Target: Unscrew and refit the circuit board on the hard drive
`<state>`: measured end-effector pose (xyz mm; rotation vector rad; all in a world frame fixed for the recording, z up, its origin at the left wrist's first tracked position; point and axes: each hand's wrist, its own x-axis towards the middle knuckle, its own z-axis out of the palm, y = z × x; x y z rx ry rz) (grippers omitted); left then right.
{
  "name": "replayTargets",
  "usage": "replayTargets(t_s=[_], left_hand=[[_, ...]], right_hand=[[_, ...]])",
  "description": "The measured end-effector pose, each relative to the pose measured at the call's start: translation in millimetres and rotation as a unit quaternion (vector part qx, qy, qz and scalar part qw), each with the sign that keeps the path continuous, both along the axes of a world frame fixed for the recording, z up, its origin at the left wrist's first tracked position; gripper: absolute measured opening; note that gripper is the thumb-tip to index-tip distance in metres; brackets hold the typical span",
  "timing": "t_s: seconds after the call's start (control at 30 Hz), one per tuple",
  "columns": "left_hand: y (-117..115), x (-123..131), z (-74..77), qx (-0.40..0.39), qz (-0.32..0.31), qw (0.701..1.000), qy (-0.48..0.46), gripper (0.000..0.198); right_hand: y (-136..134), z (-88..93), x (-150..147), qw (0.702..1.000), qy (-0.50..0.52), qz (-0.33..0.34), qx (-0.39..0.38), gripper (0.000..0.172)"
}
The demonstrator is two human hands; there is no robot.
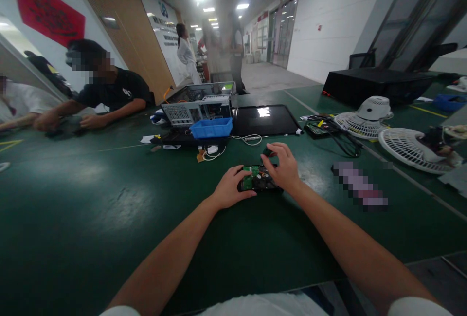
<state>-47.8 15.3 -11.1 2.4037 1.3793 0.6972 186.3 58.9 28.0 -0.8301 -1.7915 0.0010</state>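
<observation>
An opened black electronic device [260, 184] with a green circuit board and loose wiring showing lies on the dark green table in front of me. My left hand [231, 188] grips its left end, thumb at the near edge and fingers over the board. Above the device's right part, my right hand [286, 169] pinches a small dark piece [268, 152] between thumb and fingers. What kind of piece it is I cannot make out. The right hand covers the right end of the device.
Beyond the device stand a blue tray [211, 128], an open computer case [199, 104] and a flat black screen panel [266, 120]. To the right lie a circuit board with cables [321, 129], white fan parts [365, 119] and a blurred-out object [359, 187]. A co-worker [113, 87] sits at the left.
</observation>
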Motion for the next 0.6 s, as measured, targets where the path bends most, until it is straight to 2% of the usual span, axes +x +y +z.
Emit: replayTargets(t_s=[0.17, 0.6], left_hand=[[-1.0, 0.1, 1.5, -0.004, -0.002, 1.000, 0.002, 0.074], [0.4, -1.3, 2.7, -0.009, -0.006, 1.000, -0.009, 0.074]], right_hand=[[-3.7, 4.6, 1.6, 1.000, -0.019, 0.013, -0.002, 0.039], [0.7, 1.4, 2.5, 1.000, -0.014, 0.012, -0.003, 0.034]])
